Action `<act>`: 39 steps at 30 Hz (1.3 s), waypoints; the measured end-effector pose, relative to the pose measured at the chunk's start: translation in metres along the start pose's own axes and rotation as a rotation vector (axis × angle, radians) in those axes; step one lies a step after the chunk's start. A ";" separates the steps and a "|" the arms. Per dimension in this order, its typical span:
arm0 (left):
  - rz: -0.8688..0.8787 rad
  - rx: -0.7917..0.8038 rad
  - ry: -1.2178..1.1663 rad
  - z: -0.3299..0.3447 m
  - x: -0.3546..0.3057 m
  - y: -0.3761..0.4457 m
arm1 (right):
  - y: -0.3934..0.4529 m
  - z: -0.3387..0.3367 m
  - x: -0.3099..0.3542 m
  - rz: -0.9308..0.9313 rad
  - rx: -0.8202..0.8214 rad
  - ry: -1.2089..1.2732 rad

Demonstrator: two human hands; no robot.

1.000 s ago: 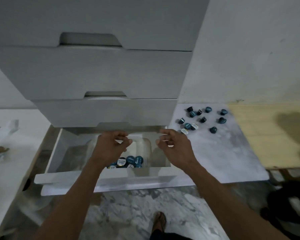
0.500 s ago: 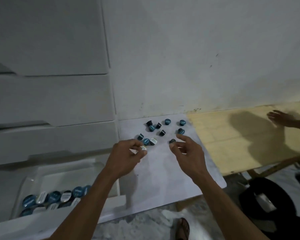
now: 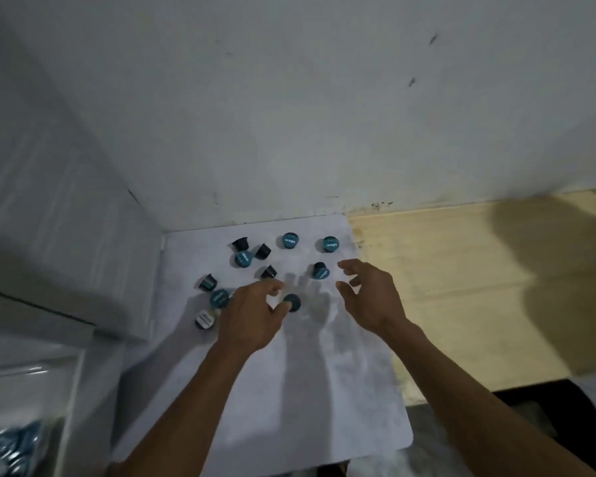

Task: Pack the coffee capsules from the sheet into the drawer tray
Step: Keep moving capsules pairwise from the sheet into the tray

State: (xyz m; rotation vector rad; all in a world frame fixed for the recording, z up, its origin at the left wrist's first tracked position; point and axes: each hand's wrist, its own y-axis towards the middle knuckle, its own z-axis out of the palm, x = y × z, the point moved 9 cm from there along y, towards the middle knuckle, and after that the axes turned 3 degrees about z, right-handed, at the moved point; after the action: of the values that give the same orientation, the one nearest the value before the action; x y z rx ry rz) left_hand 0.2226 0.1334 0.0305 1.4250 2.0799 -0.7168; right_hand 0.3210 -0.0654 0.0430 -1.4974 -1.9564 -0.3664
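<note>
Capsules (image 3: 291,302) lie scattered on the white sheet (image 3: 324,390); your left hand (image 3: 252,316) hovers with its grip spread at one teal capsule, your right hand (image 3: 370,297) loosely spread and holding nothing. Bare sheet runs toward its near edge. Far left, the drawer tray (image 3: 31,383) holds blurred capsules.

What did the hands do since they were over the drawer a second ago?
Both hands left the drawer and swung right to the white sheet. The left hand now reaches over a blue capsule; the right hand hovers open beside it. Neither holds anything yet. The capsules on the sheet lie as before, and the packed ones stay in the tray.
</note>
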 end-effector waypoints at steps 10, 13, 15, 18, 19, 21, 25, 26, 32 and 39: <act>0.016 0.104 0.221 0.072 0.030 0.047 | 0.068 0.085 -0.008 -0.441 0.153 -0.403; 0.050 0.132 0.243 0.085 0.034 0.050 | 0.075 0.100 -0.012 -0.498 0.161 -0.387; 0.055 0.114 0.221 0.088 0.036 0.054 | 0.079 0.106 -0.016 -0.478 0.163 -0.323; 0.063 0.044 0.109 0.087 0.038 0.057 | 0.083 0.108 -0.023 -0.356 0.136 -0.160; 0.065 -0.005 0.041 0.084 0.038 0.057 | 0.084 0.106 -0.025 -0.302 0.113 -0.088; 0.040 -0.106 -0.111 0.079 0.041 0.055 | 0.084 0.100 -0.033 -0.184 0.054 0.029; 0.018 -0.172 -0.308 0.086 0.047 0.048 | 0.081 0.095 -0.051 -0.007 -0.011 0.176; 0.034 -0.158 -0.324 0.090 0.047 0.047 | 0.081 0.096 -0.054 0.012 -0.010 0.179; 0.172 -0.207 -0.134 0.099 0.048 0.042 | 0.081 0.091 -0.069 0.102 -0.067 0.160; 0.194 -0.391 -0.247 0.091 0.049 0.028 | 0.062 0.096 -0.058 -0.209 -0.105 0.108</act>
State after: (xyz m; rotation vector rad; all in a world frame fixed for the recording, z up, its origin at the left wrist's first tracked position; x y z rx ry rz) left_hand 0.2441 0.1135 -0.0727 1.2266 1.7454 -0.3608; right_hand 0.3568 -0.0351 -0.0759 -1.3094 -2.0386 -0.6368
